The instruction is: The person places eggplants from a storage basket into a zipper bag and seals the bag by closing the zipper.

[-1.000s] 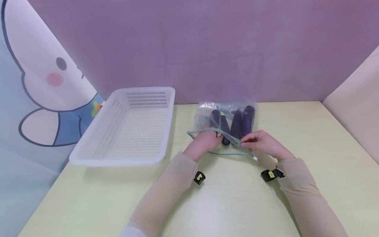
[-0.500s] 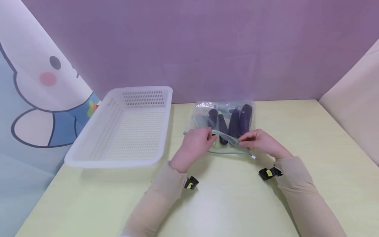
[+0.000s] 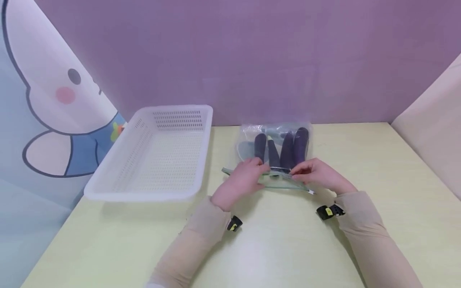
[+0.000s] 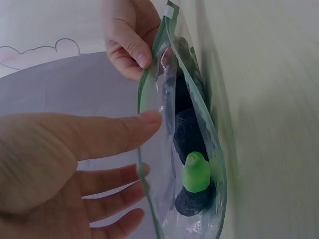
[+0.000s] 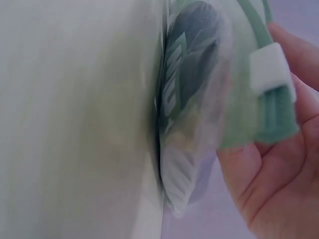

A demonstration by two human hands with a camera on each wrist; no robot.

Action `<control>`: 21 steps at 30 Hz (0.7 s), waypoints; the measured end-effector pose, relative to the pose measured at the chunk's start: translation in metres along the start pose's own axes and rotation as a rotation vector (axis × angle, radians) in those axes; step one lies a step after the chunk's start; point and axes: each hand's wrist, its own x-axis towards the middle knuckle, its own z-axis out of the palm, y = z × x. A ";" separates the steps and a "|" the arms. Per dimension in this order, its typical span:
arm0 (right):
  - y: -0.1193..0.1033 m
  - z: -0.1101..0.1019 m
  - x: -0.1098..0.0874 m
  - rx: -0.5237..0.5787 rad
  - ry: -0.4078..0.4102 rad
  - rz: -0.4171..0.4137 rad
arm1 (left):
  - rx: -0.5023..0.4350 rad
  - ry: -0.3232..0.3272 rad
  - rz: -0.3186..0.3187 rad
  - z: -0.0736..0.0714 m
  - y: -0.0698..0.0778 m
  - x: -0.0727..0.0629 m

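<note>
A clear zip bag (image 3: 248, 138) with a green rim lies on the table. Several dark purple eggplants (image 3: 301, 145) are inside, mostly side by side. In the left wrist view, one eggplant (image 4: 188, 133) shows a bright green end through the parted mouth. My left hand (image 3: 245, 179) is at the mouth's upper rim, its thumb and fingers apart and fairly straight, to either side of the rim. Near the white slider (image 5: 271, 67), my right hand (image 3: 318, 175) pinches the rim between thumb and fingers. The bag's front edge partly covers the eggplants' lower ends.
A white perforated plastic basket (image 3: 145, 196) stands on the table (image 3: 273, 248) to the left of the bag. A purple cloth wall (image 3: 252, 60) rises directly behind the bag and basket.
My left hand has come out of the bag's mouth, and its fingers now lie over the upper rim. The mouth looks flatter. My right hand keeps its pinch near the slider.
</note>
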 end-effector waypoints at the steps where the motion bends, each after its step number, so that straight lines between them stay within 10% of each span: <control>1: 0.000 0.000 0.000 -0.011 -0.009 -0.006 | 0.000 -0.013 0.008 0.001 -0.001 0.000; 21: -0.009 0.002 -0.008 -0.297 -0.132 -0.090 | 0.078 -0.154 -0.224 0.017 -0.013 -0.005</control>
